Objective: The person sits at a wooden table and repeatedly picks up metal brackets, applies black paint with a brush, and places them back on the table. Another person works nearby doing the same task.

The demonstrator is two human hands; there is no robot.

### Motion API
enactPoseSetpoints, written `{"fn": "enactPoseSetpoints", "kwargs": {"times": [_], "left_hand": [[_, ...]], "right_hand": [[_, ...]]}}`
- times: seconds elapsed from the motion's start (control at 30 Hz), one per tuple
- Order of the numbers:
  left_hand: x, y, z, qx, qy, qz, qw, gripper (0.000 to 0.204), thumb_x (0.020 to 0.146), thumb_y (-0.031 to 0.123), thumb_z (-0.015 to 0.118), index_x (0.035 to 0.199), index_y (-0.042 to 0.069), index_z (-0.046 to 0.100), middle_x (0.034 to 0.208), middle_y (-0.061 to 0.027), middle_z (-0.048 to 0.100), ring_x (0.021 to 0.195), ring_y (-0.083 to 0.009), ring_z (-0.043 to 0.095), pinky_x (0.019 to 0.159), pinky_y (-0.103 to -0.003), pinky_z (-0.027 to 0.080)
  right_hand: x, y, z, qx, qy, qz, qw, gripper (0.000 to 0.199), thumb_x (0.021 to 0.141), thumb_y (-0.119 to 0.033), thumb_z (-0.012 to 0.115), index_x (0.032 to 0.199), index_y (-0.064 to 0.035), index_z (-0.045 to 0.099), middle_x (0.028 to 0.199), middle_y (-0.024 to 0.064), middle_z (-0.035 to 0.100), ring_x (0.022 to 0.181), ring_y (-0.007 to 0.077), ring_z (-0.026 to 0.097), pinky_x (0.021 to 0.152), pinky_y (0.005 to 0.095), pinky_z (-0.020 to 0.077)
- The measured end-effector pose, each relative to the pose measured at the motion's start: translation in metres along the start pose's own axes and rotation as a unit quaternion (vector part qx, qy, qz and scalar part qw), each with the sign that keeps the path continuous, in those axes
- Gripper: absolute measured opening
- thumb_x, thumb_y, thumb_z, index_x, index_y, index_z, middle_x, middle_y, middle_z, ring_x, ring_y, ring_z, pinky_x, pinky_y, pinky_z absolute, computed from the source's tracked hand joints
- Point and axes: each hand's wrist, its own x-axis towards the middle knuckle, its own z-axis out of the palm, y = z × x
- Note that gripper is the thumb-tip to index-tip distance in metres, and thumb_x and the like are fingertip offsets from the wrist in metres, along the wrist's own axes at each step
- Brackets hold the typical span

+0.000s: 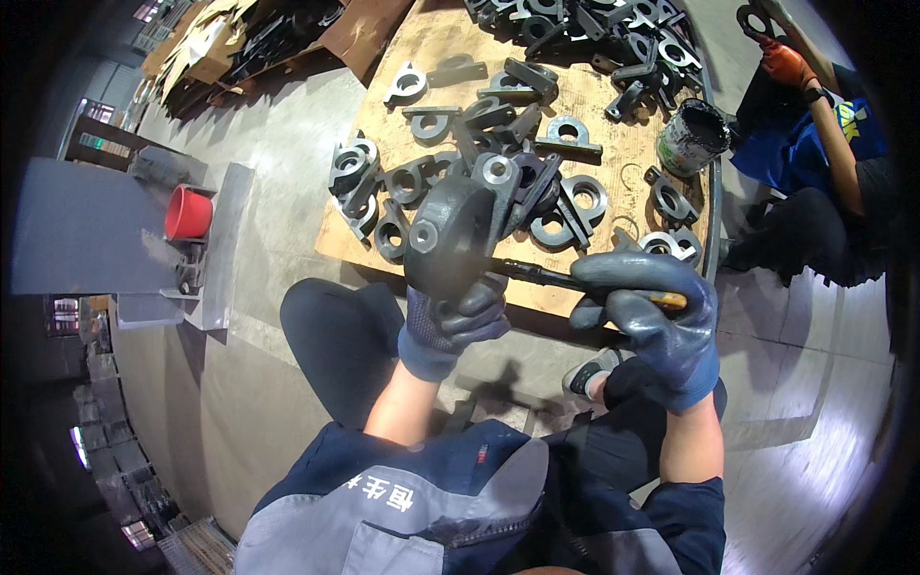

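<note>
Presently my left hand (pixel 450 321) is clamped under one dark cast bearing housing (pixel 458 230), my right hand (pixel 661 321) fisted on a paintbrush (pixel 546 276) touching it, above the wooden board (pixel 450 57) where many housings (pixel 537 144) lie, finish indistinguishable.

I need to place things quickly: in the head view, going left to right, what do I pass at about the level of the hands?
Red bucket → left hand gripping a dark cast metal housing → right hand holding a brush handle → another person's dark trouser leg.
</note>
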Motion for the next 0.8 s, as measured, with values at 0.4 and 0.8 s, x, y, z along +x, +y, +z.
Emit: {"fn": "enactPoseSetpoints", "kwargs": {"times": [0.4, 0.8], "left_hand": [[0.012, -0.012, 0.004, 0.121, 0.171, 0.053, 0.976, 0.052, 0.091, 0.052, 0.053, 0.109, 0.003, 0.055, 0.045, 0.0047, 0.041, 0.034, -0.0068, 0.037, 0.032, -0.021, 0.031], [-0.001, -0.006, -0.001, 0.187, 0.215, 0.124, 0.951, 0.047, 0.091, 0.051, 0.053, 0.104, 0.007, 0.055, 0.054, 0.0060, 0.044, 0.036, -0.0043, 0.037, 0.035, -0.021, 0.034]], "right_hand": [[0.001, 0.006, 0.011, 0.057, 0.058, 0.031, 0.996, 0.033, 0.089, -0.022, 0.061, 0.110, 0.0037, 0.063, 0.097, 0.0153, 0.067, 0.068, 0.0178, 0.065, 0.058, 0.0299, 0.0544], [-0.001, 0.004, 0.013, 0.084, 0.041, 0.049, 0.994, 0.036, 0.092, -0.026, 0.060, 0.114, 0.0019, 0.063, 0.093, 0.0152, 0.067, 0.073, 0.0173, 0.065, 0.064, 0.0293, 0.0528]]}}
